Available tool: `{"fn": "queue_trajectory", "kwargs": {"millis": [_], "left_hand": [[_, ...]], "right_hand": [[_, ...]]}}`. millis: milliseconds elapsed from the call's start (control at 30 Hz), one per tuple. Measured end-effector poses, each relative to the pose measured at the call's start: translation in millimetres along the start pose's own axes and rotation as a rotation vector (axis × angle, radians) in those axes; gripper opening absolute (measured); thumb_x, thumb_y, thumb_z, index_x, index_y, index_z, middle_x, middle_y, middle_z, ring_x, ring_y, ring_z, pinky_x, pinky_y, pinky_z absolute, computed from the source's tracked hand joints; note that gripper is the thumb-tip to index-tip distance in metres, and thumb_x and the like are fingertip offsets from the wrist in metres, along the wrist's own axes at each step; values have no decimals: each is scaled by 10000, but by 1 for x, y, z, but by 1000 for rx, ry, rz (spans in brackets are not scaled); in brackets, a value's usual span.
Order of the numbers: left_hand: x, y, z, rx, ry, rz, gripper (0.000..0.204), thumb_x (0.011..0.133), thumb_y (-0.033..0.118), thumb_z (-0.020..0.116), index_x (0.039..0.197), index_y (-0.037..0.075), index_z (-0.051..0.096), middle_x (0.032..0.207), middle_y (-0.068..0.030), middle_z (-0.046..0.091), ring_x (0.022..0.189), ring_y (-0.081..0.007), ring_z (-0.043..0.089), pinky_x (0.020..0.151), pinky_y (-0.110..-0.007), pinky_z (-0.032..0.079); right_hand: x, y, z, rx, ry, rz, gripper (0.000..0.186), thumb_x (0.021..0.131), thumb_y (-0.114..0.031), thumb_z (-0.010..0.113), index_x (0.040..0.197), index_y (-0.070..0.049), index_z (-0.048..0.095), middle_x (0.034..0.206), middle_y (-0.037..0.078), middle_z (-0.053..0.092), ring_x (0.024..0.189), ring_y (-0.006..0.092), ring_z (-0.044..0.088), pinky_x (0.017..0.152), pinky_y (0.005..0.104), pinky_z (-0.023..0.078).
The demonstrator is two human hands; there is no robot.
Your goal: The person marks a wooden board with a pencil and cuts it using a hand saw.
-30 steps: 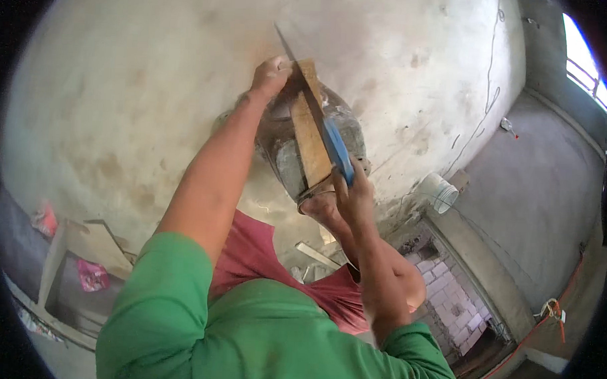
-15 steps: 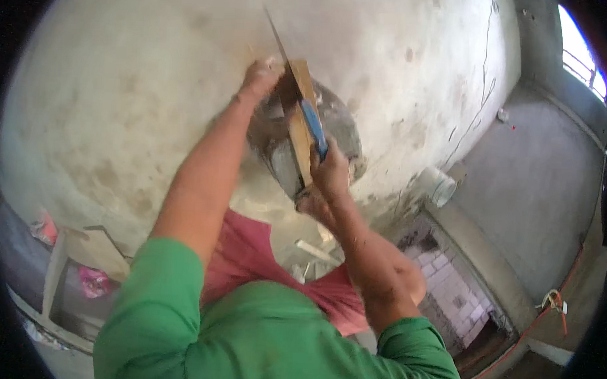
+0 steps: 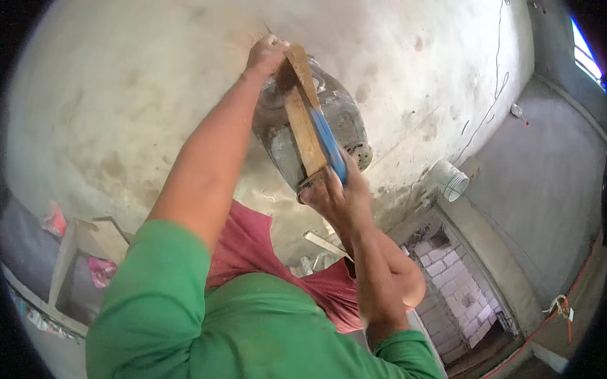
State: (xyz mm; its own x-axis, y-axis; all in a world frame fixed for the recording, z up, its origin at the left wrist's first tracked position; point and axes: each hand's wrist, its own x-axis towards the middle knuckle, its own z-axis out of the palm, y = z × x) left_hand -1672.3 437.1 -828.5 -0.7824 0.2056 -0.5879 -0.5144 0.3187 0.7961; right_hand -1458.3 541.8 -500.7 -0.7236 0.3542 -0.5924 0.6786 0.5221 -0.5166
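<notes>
Overhead, the person is holding a long wooden float [image 3: 304, 126] against the grey plastered wall [image 3: 120, 83]. I am taking this float as the landmark for all places. The left hand [image 3: 265, 54] is sitting at the upper end of the float, with its fingers pressing on the wood and on the wall beside it; it is touching the tool more than wrapping it, so I cannot tell if it is really clenched. The right hand [image 3: 337, 194] is grasping the lower end of the float, with the fingers closed around the wood near the blue strip [image 3: 330, 145] that is running along the right edge of the float.

Directly behind the float, a patch of wet, darker plaster [image 3: 349, 127] is showing on the wall, and the float is lying across it in a tilted line, from upper left to lower right. Both forearms are reaching up to the float, and the green sleeves [image 3: 179, 305] are filling the space below it, with a red cloth [image 3: 261, 248] between them.

To the lower right of the float, well apart, a short white pipe [image 3: 449, 180] is coming out of the wall. Further below it, white bricks [image 3: 447, 275] are lying in a stack. Far to the lower left of the float, pink bags [image 3: 100, 272] are lying near some boards.
</notes>
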Motion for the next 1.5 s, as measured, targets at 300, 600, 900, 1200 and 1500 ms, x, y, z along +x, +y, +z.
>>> {"fn": "queue_trajectory", "kwargs": {"millis": [300,600,900,1200,1500], "left_hand": [[19,-43,-30,84,-129,6,574,894,459,572,1191,-28,644,1232,-287,636,1203,-404,590,1024,-441,450],[-6,13,-3,292,-10,-145,652,981,466,437,1372,-53,502,1418,-292,508,1333,-428,480,1113,-479,380],[-16,0,-1,324,33,-70,699,987,568,412,1329,-26,546,1358,-285,561,1291,-433,520,1085,-479,414],[-24,26,4,338,-42,-94,748,944,617,468,1341,-9,562,1369,-248,572,1291,-407,532,1087,-472,416],[-28,0,-15,295,66,-41,846,928,683,469,1356,-42,551,1379,-289,549,1320,-383,521,1102,-431,406]], "right_hand": [[-60,-3,-32,-69,-89,-33,495,887,-50,617,1375,-14,543,1064,197,702,948,241,706,852,329,536],[55,-4,27,9,-22,-53,416,947,-184,585,1336,-37,554,900,289,633,832,351,702,743,363,525],[-86,-6,-67,-39,-53,97,430,908,-99,553,1324,3,577,988,166,704,903,228,668,808,336,515],[43,-3,19,77,-47,231,426,938,-165,611,1342,-39,570,1021,242,670,1009,251,680,880,347,505],[-77,-29,-78,31,-123,220,363,938,-163,551,1247,19,607,837,95,693,724,217,634,691,369,502]]}}
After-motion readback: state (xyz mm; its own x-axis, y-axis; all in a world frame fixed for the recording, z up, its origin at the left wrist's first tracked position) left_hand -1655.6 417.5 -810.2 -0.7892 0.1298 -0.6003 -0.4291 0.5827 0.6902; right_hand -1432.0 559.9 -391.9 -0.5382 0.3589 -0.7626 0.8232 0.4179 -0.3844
